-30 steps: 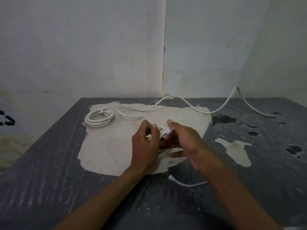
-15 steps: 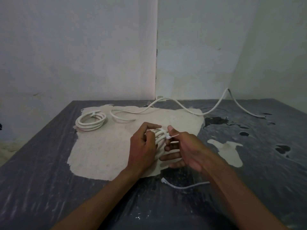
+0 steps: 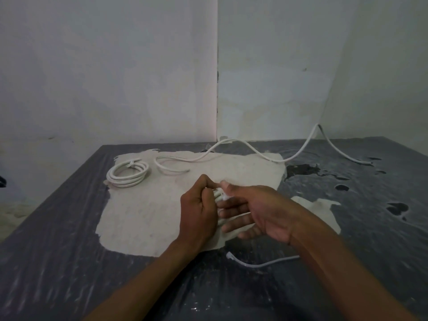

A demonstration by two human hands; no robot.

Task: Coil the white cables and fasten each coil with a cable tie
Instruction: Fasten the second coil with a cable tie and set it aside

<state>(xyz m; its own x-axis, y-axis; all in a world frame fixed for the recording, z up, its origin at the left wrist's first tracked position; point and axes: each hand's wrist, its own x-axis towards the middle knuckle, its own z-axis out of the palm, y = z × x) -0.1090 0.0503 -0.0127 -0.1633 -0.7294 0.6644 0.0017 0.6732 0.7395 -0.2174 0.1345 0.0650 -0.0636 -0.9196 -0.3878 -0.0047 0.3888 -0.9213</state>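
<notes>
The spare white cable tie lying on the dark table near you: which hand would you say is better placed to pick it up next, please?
Probably the right hand: the spare white cable tie lies just below its wrist, and its lower fingers are straight, while the left hand grips the white cable coil.

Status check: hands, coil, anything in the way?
Left hand grips coil. Right hand pinches cable tie at coil. Spare tie near right forearm, not blocking.

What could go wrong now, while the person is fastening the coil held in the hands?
1. The left hand grips the coil alone; if that grip loosens, the loops may spring apart.
2. The right hand pinches the cable tie only at thumb and forefinger, so it may slip before it is tight.
3. The right forearm hangs above the spare cable tie and might sweep it away.
</notes>
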